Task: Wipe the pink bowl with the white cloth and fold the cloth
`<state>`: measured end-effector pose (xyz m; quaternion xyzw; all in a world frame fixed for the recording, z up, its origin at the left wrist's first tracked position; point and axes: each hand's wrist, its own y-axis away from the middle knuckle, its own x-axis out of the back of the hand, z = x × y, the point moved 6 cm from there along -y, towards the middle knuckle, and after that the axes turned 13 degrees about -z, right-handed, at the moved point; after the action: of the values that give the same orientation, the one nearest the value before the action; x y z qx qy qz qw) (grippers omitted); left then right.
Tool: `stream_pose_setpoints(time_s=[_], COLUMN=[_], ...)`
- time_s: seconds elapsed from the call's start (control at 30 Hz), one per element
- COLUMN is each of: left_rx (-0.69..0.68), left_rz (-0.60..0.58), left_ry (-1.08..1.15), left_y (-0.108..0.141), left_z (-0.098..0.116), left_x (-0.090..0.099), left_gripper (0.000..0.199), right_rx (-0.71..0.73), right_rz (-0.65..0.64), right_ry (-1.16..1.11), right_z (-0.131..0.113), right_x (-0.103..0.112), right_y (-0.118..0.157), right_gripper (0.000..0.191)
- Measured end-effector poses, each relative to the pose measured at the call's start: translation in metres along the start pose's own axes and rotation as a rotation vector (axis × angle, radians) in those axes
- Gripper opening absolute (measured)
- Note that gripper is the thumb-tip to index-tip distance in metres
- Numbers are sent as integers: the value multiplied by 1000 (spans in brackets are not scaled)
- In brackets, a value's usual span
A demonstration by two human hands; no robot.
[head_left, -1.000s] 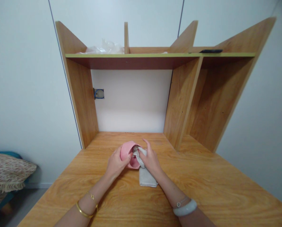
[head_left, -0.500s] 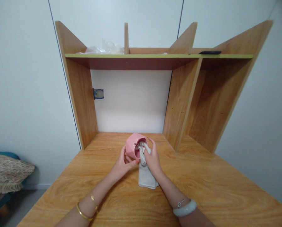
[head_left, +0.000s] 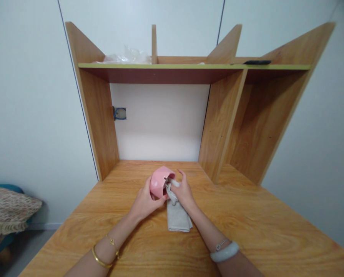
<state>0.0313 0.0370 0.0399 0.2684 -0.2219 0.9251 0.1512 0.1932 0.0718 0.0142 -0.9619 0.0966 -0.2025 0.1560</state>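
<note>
A pink faceted pot (head_left: 159,181) is tilted on its side above the desk, its opening turned toward my right hand. My left hand (head_left: 147,198) grips it from the left, thumb at the lower rim. Bunched in my right hand (head_left: 185,191) is a light grey cloth (head_left: 178,218). One end of the cloth goes into the pot's mouth, and the rest hangs down toward the desk top. The fingertips of my right hand that reach inside the pot are hidden; one finger sticks out past the rim.
The wooden desk (head_left: 232,223) carries a hutch with a shelf (head_left: 160,66) across the back. On that shelf lie a clear plastic bag (head_left: 128,56) and a dark flat object (head_left: 257,62). An uncovered wall socket box (head_left: 120,113) shows at left. A patterned cushion (head_left: 10,209) is at far left.
The pot has shifted slightly left and down, and its opening has turned more to the right. My right hand has moved slightly left with the cloth, still at the opening.
</note>
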Motion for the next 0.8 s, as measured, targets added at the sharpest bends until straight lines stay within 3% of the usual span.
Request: stream_pose_setpoints(time_s=[0.17,0.43,0.63,0.8], left_rx=[-28,112,88,83], left_rz=[23,-27,-9,36], left_ry=[-116,-453,-488,-349], left_y=[2,3,4,3], left_z=[10,3,5,-1], left_x=[6,10,12,18], left_gripper=[77,71,71,66], right_rx=[-37,-87,-17,81], right_rz=[-59,-93,-135,-89], right_ry=[159,545,487,292], right_z=[-3,-16,-18,-19], right_x=[2,2,-2,-3], right_y=[-2,6,10,11], right_gripper=[67,66,62,58])
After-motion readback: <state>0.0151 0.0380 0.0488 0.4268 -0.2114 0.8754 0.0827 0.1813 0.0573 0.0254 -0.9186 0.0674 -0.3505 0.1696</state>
